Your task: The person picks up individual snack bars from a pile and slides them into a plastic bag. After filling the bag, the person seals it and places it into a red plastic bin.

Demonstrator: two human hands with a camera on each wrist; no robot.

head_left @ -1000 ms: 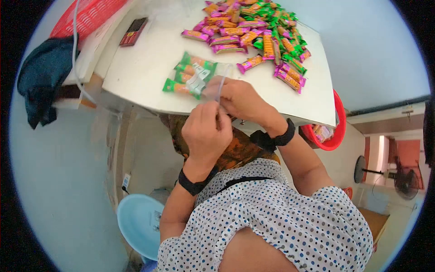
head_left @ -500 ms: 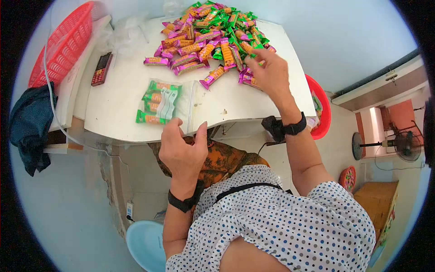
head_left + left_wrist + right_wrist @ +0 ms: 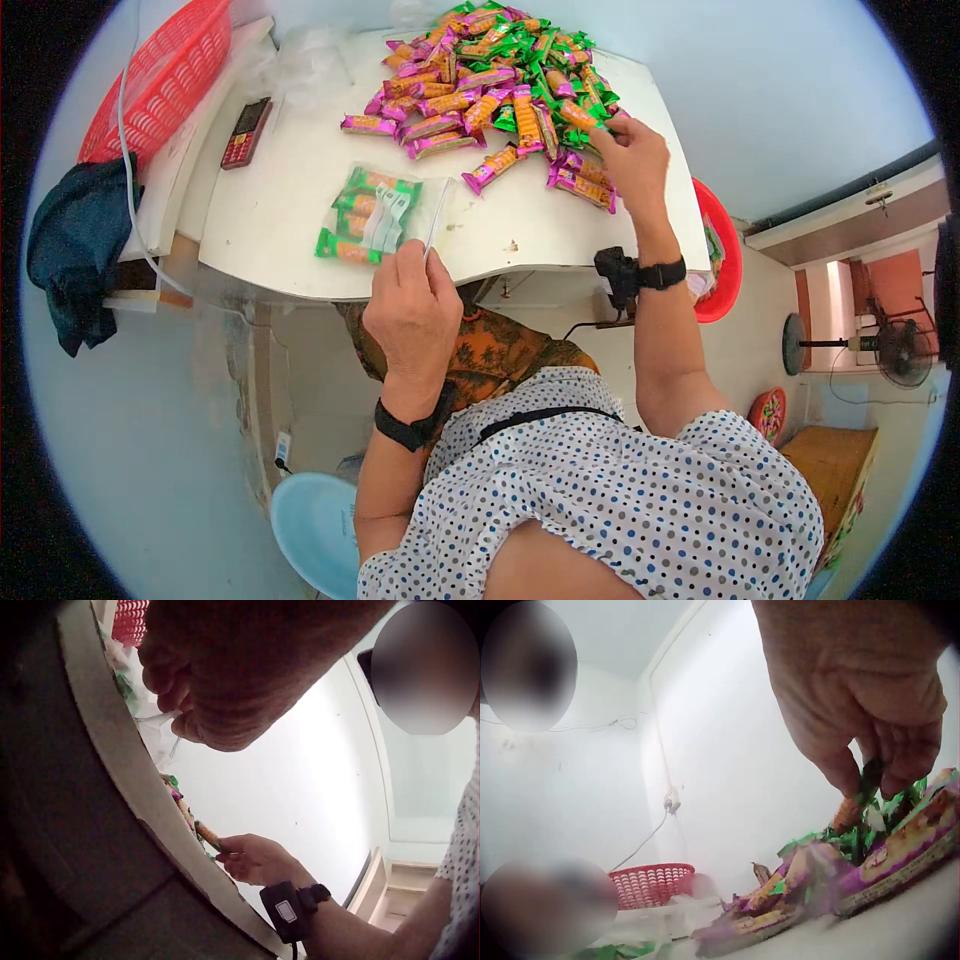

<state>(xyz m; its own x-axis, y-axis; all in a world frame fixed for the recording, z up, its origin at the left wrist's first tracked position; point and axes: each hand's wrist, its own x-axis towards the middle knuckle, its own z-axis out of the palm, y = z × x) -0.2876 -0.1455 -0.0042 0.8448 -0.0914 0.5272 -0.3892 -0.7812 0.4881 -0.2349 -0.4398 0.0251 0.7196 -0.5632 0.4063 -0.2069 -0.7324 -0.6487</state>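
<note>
On the white table a clear zip bag (image 3: 432,205) lies flat, with several green-ended snack packets (image 3: 352,225) and a white paper slip (image 3: 386,218) inside. My left hand (image 3: 412,315) pinches the near edge of the bag's mouth between thumb and fingers. Over the right side of the heap of snack packets (image 3: 480,75), my right hand (image 3: 640,165) pinches a green-ended snack packet (image 3: 578,115) by one end. The right wrist view shows thumb and fingertips closed on the green end of this packet (image 3: 870,780), its orange middle pointing down toward the heap.
A dark red phone (image 3: 246,133) lies at the table's left, near a red mesh basket (image 3: 160,75) and a dark cloth (image 3: 75,250). Crumpled clear plastic (image 3: 310,60) sits at the back left. A red tub (image 3: 728,250) stands beside the table's right edge.
The right hand left the bag, reached to the heap and took hold of a green-ended packet. The left hand came off the bag, then pinched its mouth again. The bag now lies flat.
</note>
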